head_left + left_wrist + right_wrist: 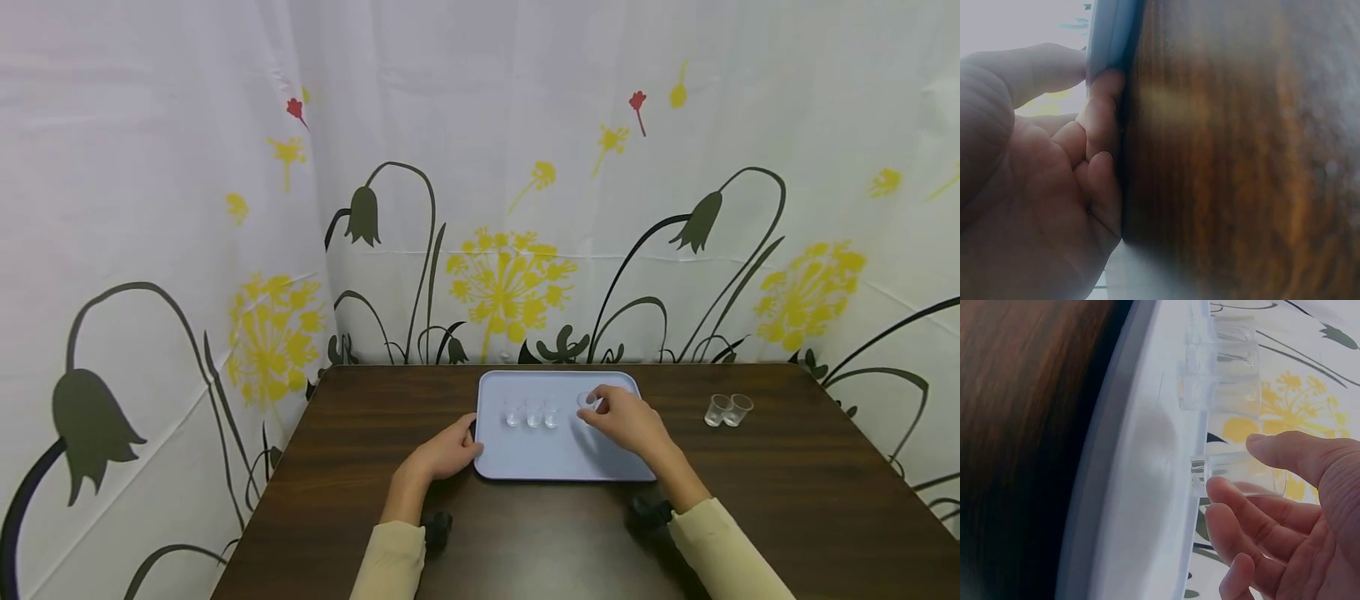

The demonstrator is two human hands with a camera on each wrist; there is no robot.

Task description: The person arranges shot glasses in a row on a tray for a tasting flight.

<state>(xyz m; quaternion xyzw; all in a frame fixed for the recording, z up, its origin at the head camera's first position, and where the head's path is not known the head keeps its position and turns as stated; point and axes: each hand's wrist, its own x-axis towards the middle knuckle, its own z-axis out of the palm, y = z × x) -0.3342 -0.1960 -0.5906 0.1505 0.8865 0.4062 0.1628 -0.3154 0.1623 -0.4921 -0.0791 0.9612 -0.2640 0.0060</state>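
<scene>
A light blue tray (517, 460) lies on the dark wooden table. My left hand (444, 451) grips its left edge, with the thumb on the rim and the fingers curled against the side, as the left wrist view shows. Between thumb and fingers, my right hand (628, 423) pinches a clear shot glass (1244, 472) over the right half of the tray. Whether its base touches the tray, I cannot tell. Left of it, three more clear shot glasses (533, 415) stand upright in a row on the tray.
To the right of the tray, two clear shot glasses (727, 410) stand side by side on the table (795, 500). Behind the table's far edge hangs a white curtain (480, 125) printed with flowers.
</scene>
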